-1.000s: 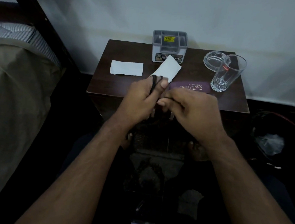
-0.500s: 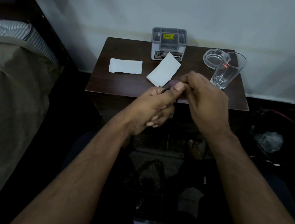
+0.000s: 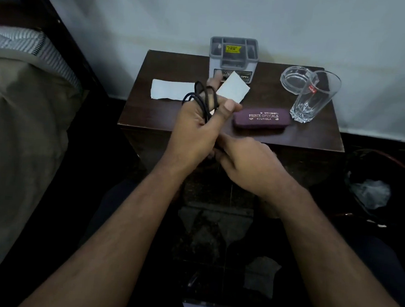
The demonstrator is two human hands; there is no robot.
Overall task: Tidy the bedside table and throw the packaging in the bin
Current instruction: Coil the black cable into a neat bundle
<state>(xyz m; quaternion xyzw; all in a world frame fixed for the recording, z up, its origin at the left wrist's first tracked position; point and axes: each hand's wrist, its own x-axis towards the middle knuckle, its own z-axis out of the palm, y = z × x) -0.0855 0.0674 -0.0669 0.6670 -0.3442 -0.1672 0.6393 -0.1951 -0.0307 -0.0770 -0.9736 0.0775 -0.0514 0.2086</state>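
My left hand (image 3: 198, 128) is raised over the front of the dark wooden bedside table (image 3: 319, 136), with a black cord (image 3: 198, 98) looped in coils around its fingers. My right hand (image 3: 249, 162) sits just below and right of it, fingers curled at the cord's lower end; the grip itself is hidden. Two white paper pieces lie on the table: one flat at the left (image 3: 170, 90), one tilted near the middle (image 3: 234, 89). A maroon spectacle case (image 3: 262, 118) lies to the right of my left thumb.
A grey organiser box (image 3: 233, 59) stands at the table's back edge. A glass ashtray (image 3: 294, 78) and a tall drinking glass (image 3: 314, 99) stand at the right. A dark bin (image 3: 384, 167) holding crumpled plastic is on the floor at the right. A bed (image 3: 18, 114) lies left.
My left hand has risen and opened out with more cord loops around its fingers. My right hand has dropped lower, uncovering the spectacle case.
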